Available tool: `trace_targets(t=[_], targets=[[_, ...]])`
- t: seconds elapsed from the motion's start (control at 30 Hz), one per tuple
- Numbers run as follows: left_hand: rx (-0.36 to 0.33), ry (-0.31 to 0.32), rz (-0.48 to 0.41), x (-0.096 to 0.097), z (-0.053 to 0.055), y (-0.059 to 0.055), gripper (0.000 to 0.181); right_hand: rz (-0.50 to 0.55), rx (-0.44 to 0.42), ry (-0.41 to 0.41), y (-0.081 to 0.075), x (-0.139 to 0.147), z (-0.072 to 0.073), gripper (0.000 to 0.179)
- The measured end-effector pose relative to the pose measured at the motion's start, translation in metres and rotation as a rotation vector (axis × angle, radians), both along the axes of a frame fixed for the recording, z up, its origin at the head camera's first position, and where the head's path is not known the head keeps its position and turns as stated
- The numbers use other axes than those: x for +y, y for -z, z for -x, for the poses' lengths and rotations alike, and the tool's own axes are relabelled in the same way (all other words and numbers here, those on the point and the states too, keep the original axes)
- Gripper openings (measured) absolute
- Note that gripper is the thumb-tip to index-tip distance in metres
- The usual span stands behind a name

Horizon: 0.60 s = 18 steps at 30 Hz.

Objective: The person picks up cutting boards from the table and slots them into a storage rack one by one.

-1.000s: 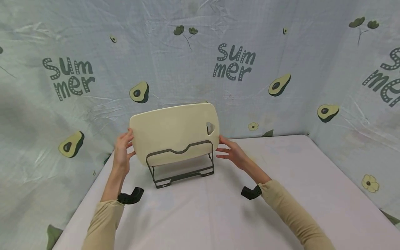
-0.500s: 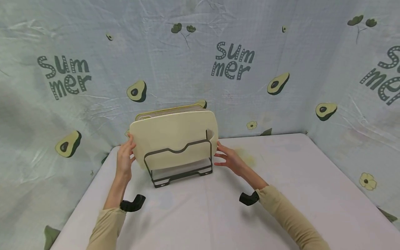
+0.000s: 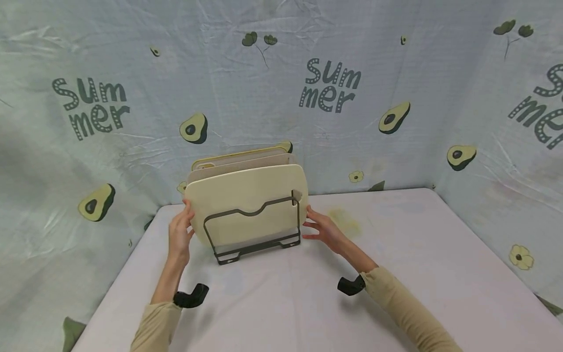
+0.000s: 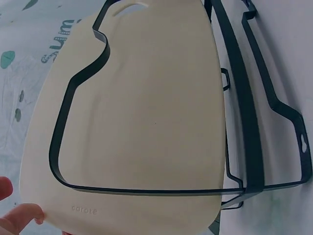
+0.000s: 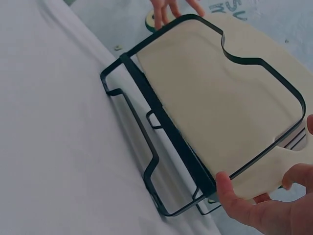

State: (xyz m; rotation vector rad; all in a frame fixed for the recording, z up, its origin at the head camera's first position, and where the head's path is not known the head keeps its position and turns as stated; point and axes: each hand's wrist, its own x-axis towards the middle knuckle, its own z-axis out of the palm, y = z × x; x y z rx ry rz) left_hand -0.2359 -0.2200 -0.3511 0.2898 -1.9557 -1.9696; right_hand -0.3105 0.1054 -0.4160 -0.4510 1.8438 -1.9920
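Observation:
A cream cutting board stands on its long edge behind the front loop of a black metal rack, its lower edge close to the base bars. My left hand grips the board's left end; in the left wrist view the thumb touches a corner near an embossed word. At the other end, beside the cut-out handle, my right hand pinches the edge, with some fingers spread apart. In the right wrist view, fingers lie near the rack's corner. Where the fingers sit behind the board is hidden.
Behind the cream board stand a greyish board and a board with a yellow rim, both mostly covered. The rack rests on a white table. A printed cloth hangs behind the table and along its sides.
Both hands have moved down with the cream cutting board, lowering it deeper into the rack. The greyish and yellow-rimmed boards behind it have come into view above its top edge.

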Motion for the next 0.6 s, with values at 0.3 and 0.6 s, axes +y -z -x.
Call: trace_targets(t=[0.3,0.6], targets=[[-0.009,0.018,0.000,-0.003,-0.002,0.013,0.048,-0.015,0.002,-0.013,0.010,0.000,0.000,0.058],[-0.007,0.060,-0.042,-0.005,-0.003,0.015,0.047,0.004,0.014,-0.023,0.010,-0.001,0.000,0.057]])
